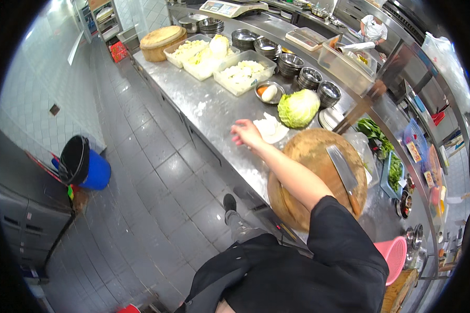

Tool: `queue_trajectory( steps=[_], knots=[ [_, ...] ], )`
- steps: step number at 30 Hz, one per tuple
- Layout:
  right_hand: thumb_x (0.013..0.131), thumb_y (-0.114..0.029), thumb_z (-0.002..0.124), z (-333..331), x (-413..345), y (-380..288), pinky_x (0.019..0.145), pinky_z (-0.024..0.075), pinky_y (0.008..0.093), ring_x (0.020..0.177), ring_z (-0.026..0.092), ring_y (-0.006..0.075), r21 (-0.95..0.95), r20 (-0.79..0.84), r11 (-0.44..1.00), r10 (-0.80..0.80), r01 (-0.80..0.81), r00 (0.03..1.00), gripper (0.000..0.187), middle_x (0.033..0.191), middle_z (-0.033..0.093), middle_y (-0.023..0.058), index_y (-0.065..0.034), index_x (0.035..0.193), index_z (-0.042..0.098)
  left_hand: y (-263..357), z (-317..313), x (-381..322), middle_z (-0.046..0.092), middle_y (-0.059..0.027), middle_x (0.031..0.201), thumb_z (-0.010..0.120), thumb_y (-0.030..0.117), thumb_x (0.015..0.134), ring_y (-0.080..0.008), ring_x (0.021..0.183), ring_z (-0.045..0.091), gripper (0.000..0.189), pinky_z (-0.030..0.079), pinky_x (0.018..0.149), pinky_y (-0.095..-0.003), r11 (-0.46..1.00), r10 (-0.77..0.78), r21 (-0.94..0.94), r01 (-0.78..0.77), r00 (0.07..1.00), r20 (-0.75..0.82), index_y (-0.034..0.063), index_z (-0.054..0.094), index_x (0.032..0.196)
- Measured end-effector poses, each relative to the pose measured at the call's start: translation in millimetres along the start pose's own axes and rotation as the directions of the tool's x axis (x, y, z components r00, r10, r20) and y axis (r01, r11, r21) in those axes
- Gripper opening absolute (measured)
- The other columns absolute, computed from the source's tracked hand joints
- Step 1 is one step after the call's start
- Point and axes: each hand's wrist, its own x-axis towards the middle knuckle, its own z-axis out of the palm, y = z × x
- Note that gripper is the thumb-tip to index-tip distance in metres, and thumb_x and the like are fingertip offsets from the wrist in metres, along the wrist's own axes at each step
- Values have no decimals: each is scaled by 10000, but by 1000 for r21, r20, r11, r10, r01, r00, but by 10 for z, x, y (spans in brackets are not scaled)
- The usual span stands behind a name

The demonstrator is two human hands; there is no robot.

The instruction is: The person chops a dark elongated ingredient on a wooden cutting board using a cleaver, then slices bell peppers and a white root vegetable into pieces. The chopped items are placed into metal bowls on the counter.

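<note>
My right hand (244,132) is held out over the steel counter (203,103), its fingers apart and nothing in them. Just beside it lies a crumpled white cloth (272,128). A head of napa cabbage (299,108) rests behind the cloth, near a metal bowl (269,92) with a white and an orange item in it. Under my right forearm is a round wooden chopping block (317,146), on which a cleaver (342,166) lies flat. My left hand is out of view; only a sliver of skin shows at the bottom edge.
Plastic tubs of cut cabbage (244,74), a second chopping block (162,43) and stacked metal bowls (291,64) stand farther along. Leafy greens fill a blue basket (393,176) at right. A lined blue bin (96,170) stands on the tiled floor. Beyond the shelf is another person (373,29).
</note>
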Motion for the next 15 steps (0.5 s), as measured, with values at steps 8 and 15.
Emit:
queue_trajectory(
  steps=[8,15],
  knots=[
    [841,-595,818,-1328,2600,496,888,613,517,1417,523,414,8,-591,915,330,-403,736,1271,1660,404,265,-111,1725,43,2267,998,155,701,-84,1046,643,119,994,-184,793,651,299,545,673,-346,976,205,51,-212,972,115,65,613,1287],
    [915,-511,779,-1636,3192,662,497,552,388,582,656,251,460,-335,765,619,-450,710,621,915,706,153,-70,1297,567,3439,537,400,724,-77,1145,685,144,1004,-166,916,682,343,580,803,-332,893,444,-3,-449,882,160,37,618,1323]
  ],
)
